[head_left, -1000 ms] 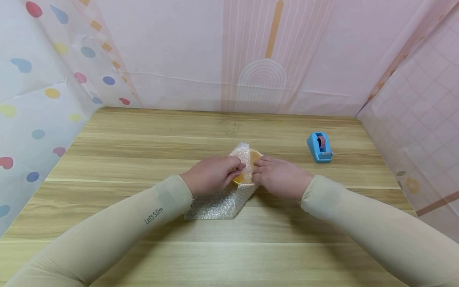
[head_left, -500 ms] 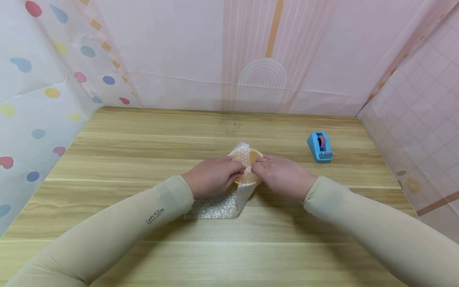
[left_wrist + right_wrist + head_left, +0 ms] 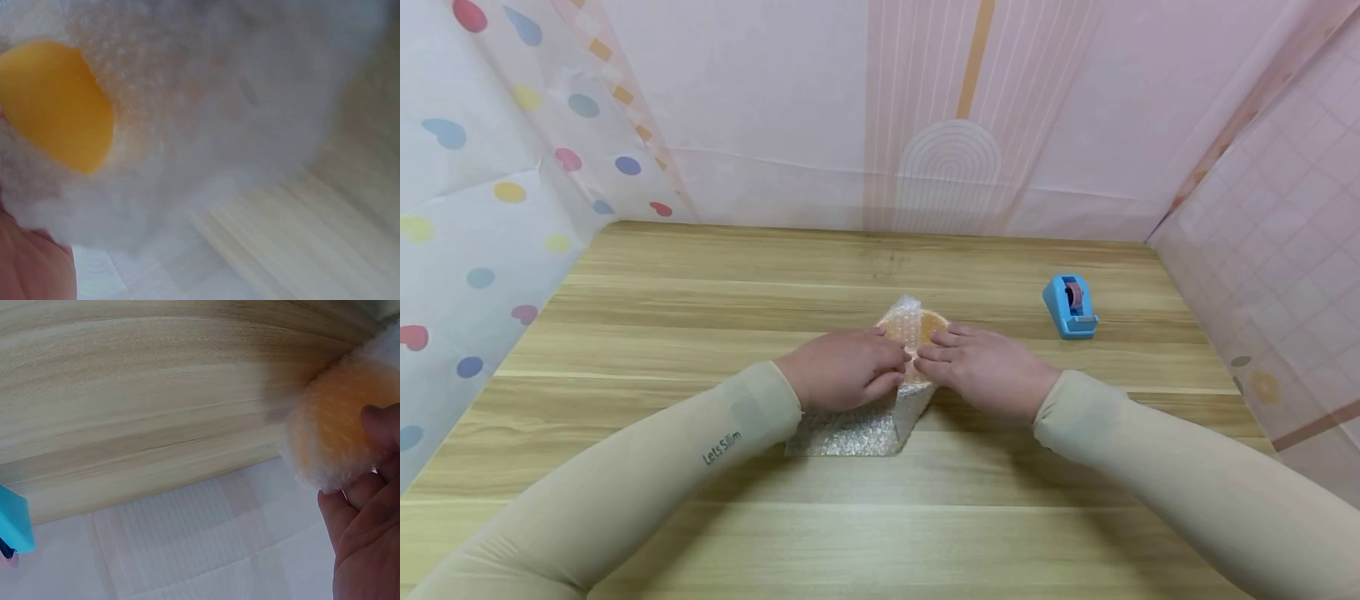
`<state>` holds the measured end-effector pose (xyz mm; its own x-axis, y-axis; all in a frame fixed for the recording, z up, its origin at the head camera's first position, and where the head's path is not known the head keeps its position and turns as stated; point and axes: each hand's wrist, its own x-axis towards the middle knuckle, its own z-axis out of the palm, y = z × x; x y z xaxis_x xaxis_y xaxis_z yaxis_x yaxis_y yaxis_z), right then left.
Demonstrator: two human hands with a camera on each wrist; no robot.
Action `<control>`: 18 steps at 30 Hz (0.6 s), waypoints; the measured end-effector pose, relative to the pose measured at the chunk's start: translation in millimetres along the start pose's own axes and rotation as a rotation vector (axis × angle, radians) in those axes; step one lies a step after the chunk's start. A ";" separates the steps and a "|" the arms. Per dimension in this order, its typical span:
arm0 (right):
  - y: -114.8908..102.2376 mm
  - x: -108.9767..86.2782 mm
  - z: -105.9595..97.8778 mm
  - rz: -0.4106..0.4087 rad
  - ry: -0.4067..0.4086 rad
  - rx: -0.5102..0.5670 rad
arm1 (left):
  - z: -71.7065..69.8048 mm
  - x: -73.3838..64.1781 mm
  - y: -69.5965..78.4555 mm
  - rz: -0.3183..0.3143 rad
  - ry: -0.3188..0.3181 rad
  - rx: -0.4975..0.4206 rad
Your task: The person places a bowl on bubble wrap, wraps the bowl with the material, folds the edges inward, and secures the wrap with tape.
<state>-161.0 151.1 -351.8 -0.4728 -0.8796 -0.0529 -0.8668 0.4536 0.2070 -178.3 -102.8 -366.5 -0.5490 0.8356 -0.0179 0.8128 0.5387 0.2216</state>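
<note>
A round yellow-orange bowl (image 3: 56, 103) is partly covered by clear bubble wrap (image 3: 861, 433), whose loose end lies on the table toward the near side. In the head view my left hand (image 3: 846, 367) rests palm down over the wrap on the bowl's left, fingers pressing toward its middle, thumb apart from them. My right hand (image 3: 985, 367) is at the bowl's right side, its fingers reaching over the wrapped rim. The right wrist view shows that thumb against the wrapped side, with the fingers bent over the edge. Both hands hide much of the bowl.
A blue tape dispenser (image 3: 1070, 307) with a pinkish roll stands at the back right of the wood-grain table (image 3: 865, 542). Patterned cloth walls (image 3: 775, 108) enclose the back and both sides.
My left hand has gone from pinching the wrap's edge to lying flatter on it. The wrap now covers more of the bowl's opening. My right fingers have spread over the rim.
</note>
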 end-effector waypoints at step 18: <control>-5.4 12.8 -5.9 0.015 -0.174 0.090 | -1.3 -3.5 -8.0 0.107 0.105 -0.103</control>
<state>-161.4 136.5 -347.8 -0.4993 -0.8379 -0.2203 -0.8664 0.4843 0.1216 -183.1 -110.3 -366.9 -0.4818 0.8691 0.1121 0.8466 0.4287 0.3155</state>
